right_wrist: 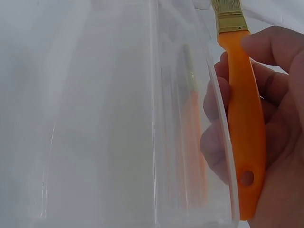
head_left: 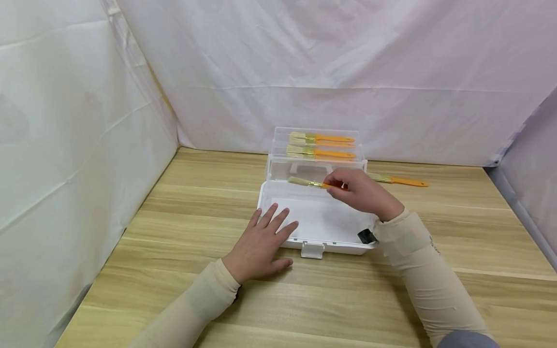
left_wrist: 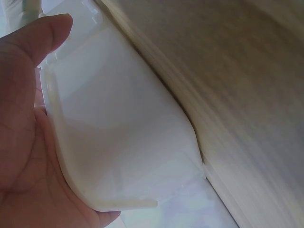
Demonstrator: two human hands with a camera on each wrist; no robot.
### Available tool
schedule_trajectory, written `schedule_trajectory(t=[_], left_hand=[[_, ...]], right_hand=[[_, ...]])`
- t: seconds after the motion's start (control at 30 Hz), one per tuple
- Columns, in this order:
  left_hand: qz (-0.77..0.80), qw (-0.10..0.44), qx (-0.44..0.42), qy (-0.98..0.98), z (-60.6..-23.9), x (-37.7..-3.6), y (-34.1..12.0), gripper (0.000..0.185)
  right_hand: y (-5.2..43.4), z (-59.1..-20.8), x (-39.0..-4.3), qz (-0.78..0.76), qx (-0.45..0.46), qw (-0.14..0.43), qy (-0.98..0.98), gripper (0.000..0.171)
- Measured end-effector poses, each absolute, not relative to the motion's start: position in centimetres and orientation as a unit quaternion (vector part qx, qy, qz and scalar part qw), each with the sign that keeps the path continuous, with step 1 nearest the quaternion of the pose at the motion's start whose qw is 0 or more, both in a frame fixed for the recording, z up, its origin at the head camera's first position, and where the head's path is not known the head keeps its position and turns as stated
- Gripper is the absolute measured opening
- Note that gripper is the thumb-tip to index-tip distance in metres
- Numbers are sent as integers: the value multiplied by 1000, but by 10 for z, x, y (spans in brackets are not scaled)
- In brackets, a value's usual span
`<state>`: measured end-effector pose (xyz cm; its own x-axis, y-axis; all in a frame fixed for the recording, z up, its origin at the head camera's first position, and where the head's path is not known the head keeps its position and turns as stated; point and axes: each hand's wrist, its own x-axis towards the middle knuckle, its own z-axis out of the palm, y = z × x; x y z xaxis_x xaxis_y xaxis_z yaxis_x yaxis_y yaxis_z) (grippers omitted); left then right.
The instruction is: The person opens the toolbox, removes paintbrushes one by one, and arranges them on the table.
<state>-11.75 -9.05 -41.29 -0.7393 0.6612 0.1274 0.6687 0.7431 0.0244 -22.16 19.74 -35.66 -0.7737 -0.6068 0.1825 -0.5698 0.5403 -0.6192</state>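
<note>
My right hand (head_left: pixel 357 191) pinches a paintbrush (right_wrist: pixel 244 104) by its orange handle, over the back part of an open white plastic box (head_left: pixel 322 220). The brush's pale bristles point left in the head view. In the right wrist view, thumb and fingers close around the handle beside a clear plastic wall. My left hand (head_left: pixel 258 246) lies with fingers spread over the box's front left corner. The box's white side wall (left_wrist: pixel 118 128) shows close to that palm in the left wrist view. A clear latch (head_left: pixel 313 250) hangs at the box's front.
Behind the box's base, clear raised trays (head_left: pixel 278 140) hold paintbrushes (head_left: pixel 334 154) with orange handles. Another paintbrush (head_left: pixel 408 182) lies on the wooden table (head_left: pixel 196 193) to the right. A small black piece (head_left: pixel 367 236) sits at the box's front right corner. White sheeting (head_left: pixel 304 63) hangs behind.
</note>
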Motion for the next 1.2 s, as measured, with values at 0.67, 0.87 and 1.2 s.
schedule_trajectory(t=[0.67,0.87,1.2], left_hand=[[-32,63,-360,-930,-412,-118,-91,78],[-31,65,-360,-930,-413,-118,-91,78],[-31,62,-360,-931,-413,-118,-91,79]], right_hand=[[201,-357,-220,-351,-329,-4,877,5],[201,-356,-219,-341,-338,-10,877,8],[206,-346,-219,-304,-335,-27,891,12]])
